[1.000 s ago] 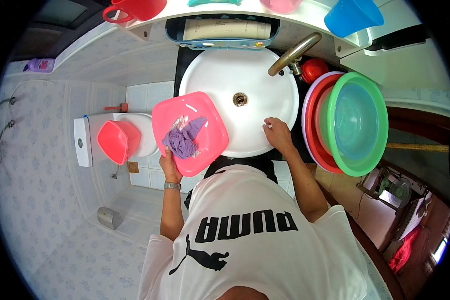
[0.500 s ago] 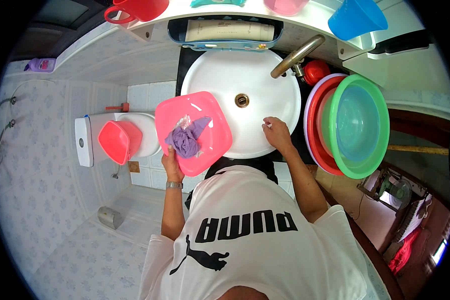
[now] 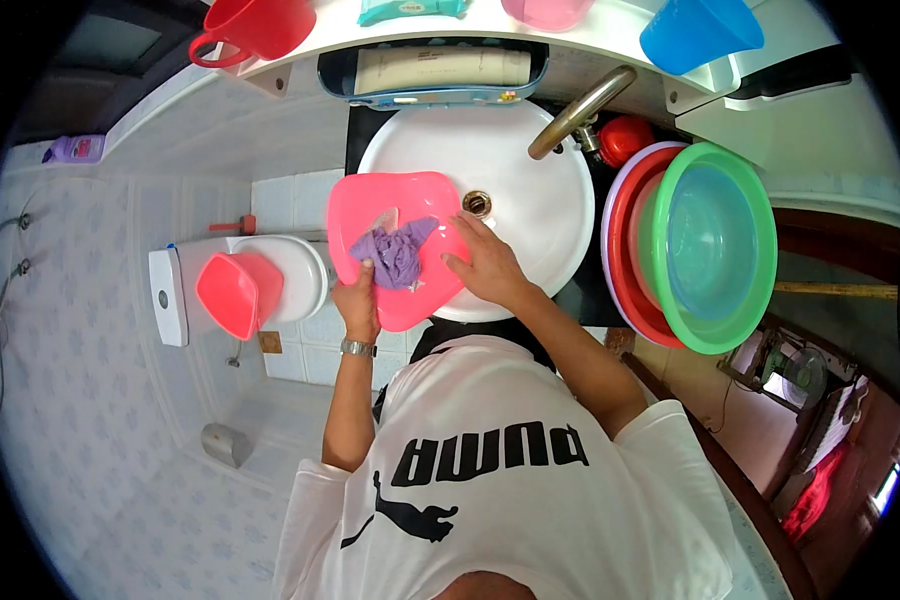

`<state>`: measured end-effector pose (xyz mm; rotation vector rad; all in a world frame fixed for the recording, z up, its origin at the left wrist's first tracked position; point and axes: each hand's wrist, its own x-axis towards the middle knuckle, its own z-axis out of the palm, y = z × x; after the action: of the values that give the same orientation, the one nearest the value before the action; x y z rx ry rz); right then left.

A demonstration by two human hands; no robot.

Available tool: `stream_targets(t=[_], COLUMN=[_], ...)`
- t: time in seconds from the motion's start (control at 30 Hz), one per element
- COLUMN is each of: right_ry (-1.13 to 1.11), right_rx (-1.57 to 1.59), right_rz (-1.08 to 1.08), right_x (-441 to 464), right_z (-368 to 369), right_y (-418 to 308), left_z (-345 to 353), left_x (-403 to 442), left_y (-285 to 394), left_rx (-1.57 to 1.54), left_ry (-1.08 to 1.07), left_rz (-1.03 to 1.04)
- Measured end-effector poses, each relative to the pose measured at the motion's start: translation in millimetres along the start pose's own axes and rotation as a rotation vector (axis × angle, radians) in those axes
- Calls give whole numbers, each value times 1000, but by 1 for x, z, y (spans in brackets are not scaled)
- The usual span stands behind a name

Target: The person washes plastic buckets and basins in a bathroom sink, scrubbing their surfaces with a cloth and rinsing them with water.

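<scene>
A pink plastic basin (image 3: 428, 298) is tilted over the left part of the white sink (image 3: 545, 215). Inside it lies a crumpled purple cloth (image 3: 395, 255), with a bit of clear, shiny material beside it. My left hand (image 3: 358, 298) grips the basin's near left edge, thumb over the rim close to the cloth; its other fingers are hidden underneath. At the right rim is my right hand (image 3: 492, 265), fingers stretched out and thumb apart, seemingly touching the rim.
A metal faucet (image 3: 582, 112) reaches over the sink. Nested basins, the outermost green (image 3: 765, 240), stand at the right. A red bucket (image 3: 240, 293) sits by the toilet (image 3: 169, 297). The shelf above holds a red mug (image 3: 262, 28) and a blue cup (image 3: 700, 35).
My right hand has moved left from over the sink to the basin's right rim. The basin has shifted slightly right and tilted, with the cloth still inside.
</scene>
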<state>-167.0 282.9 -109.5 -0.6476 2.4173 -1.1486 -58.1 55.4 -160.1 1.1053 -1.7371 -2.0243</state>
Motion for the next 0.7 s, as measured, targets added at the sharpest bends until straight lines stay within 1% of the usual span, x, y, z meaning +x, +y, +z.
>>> stream_targets(t=[0.03, 0.07, 0.1, 0.13, 0.2, 0.23, 0.3, 0.33, 0.37, 0.43, 0.47, 0.53, 0.6, 0.67, 0.7], right_ry=[-34, -32, -57, -83, -100, -121, -112, -111, -105, -58, 128, 337, 785, 902, 983], right_rx=[-16, -17, 48, 112, 111, 107, 133, 164, 161, 56, 42, 139, -171, -262, -274], right_rz=[4, 8, -21, -50, -60, -74, -41, -14, -12, 59, 96, 401, 286, 336, 388], right_x=[2, 5, 8, 11, 15, 17, 17, 17, 19, 24, 27, 37, 51, 62, 74], right_z=[0, 3, 9, 15, 31, 34, 19, 12, 8, -4, -10, -35, -54, -81, -85], right_y=[-1, 2, 8, 15, 26, 33, 32, 32, 39, 57, 63, 73, 86, 88, 101], left_z=[7, 15, 22, 31, 56, 65, 79, 77, 80, 82, 84, 87, 91, 91, 91], left_x=[4, 8, 12, 16, 16, 19, 27, 36, 39, 42, 41, 37, 36, 37, 39], left_y=[1, 2, 3, 4, 16, 16, 10, -8, -12, -19, -24, -31, -33, -33, -31], left_rx=[0, 66, 131, 130, 393, 392, 560, 545, 543, 711, 711, 543, 512, 481, 523], left_ry=[-3, -3, -5, -11, -4, -13, 60, 37, 31, 39, 31, 49, 44, 46, 4], left_rz=[0, 18, 37, 38, 82, 82, 116, 128, 130, -3, -1, 55, 53, 53, -19])
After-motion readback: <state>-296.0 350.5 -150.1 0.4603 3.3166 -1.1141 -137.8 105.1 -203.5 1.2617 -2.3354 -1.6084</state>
